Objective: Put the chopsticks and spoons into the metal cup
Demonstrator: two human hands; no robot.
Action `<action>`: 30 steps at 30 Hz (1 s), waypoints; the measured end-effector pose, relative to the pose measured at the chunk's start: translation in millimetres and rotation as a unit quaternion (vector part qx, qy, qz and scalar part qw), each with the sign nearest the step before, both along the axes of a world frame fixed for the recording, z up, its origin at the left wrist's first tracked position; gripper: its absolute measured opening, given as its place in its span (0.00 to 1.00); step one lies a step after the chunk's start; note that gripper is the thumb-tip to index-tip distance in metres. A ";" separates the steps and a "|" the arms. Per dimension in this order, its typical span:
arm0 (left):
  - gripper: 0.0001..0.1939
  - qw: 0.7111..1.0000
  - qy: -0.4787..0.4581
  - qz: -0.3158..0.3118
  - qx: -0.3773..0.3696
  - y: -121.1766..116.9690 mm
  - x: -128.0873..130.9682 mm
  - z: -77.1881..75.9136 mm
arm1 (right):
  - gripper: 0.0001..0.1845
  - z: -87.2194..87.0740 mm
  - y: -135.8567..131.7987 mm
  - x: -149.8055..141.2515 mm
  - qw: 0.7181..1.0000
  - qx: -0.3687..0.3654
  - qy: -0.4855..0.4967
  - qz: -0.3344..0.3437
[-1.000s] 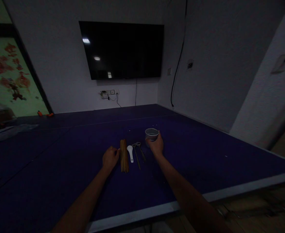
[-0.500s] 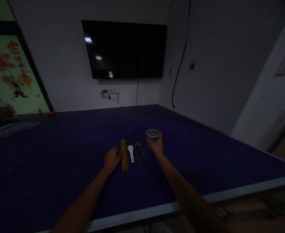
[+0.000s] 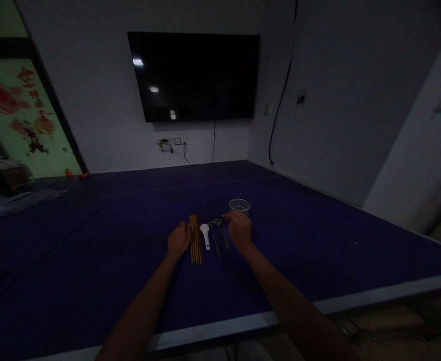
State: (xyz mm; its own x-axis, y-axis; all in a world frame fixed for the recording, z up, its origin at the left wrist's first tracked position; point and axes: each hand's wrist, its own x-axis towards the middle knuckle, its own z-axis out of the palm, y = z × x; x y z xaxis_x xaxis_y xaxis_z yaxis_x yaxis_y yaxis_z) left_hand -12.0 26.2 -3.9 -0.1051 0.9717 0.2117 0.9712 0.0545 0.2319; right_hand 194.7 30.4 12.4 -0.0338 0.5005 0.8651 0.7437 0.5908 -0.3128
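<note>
A bundle of several wooden chopsticks point(image 3: 196, 243) lies side by side on the dark blue tabletop point(image 3: 130, 281). My left hand point(image 3: 180, 238) rests at the bundle's left edge, fingers loosely bent and a little apart, fingertips touching or nearly touching it. To the right of the chopsticks lie a white soup spoon point(image 3: 205, 234) and two metal spoons point(image 3: 220, 233) with long dark handles. A clear, pale-rimmed cup point(image 3: 239, 203) stands upright behind my right hand point(image 3: 239, 228), which hides its lower part. The right fingers point left, toward the heads of the metal spoons, with nothing visible in them.
A black television point(image 3: 198, 75) hangs on the far wall above sockets and cables point(image 3: 173, 144). Clear plastic wrap point(image 3: 21, 200) and a box point(image 3: 8, 173) are at the far left. Small orange objects point(image 3: 77, 174) lie by the door. The table's white edge point(image 3: 213, 326) runs nearest me.
My right hand has let go of the cup and come nearer me, in front of it. My left hand has stayed beside the chopsticks. The view has shifted slightly.
</note>
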 end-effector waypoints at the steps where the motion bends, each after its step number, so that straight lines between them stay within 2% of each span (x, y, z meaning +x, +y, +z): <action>1: 0.24 1.000 0.008 0.001 -0.007 0.9 1.1 0.5 | 0.17 -2.5 -0.9 -3.8 0.999 -0.015 -0.038 0.016; 4: 0.25 1.000 0.027 -0.006 -0.014 1.1 3.3 0.5 | 0.16 -7.2 -3.3 -12.6 0.992 -0.048 -0.111 0.032; 7: 0.24 0.999 0.039 -0.018 -0.014 -1.0 2.3 -0.3 | 0.15 -7.5 -5.2 -15.8 0.987 -0.069 -0.141 0.036; 15: 0.22 1.000 0.005 -0.019 -0.024 -6.4 -2.9 1.2 | 0.15 -5.4 -7.2 -16.6 0.979 -0.127 -0.161 0.021; 21: 0.22 0.999 0.019 -0.009 -0.042 -9.2 4.5 3.7 | 0.16 -4.6 -10.1 -20.9 0.974 -0.134 -0.182 0.037; 30: 0.22 0.998 0.033 -0.009 -0.050 -6.2 2.0 1.2 | 0.17 -4.2 -10.3 -21.1 0.969 -0.147 -0.194 0.043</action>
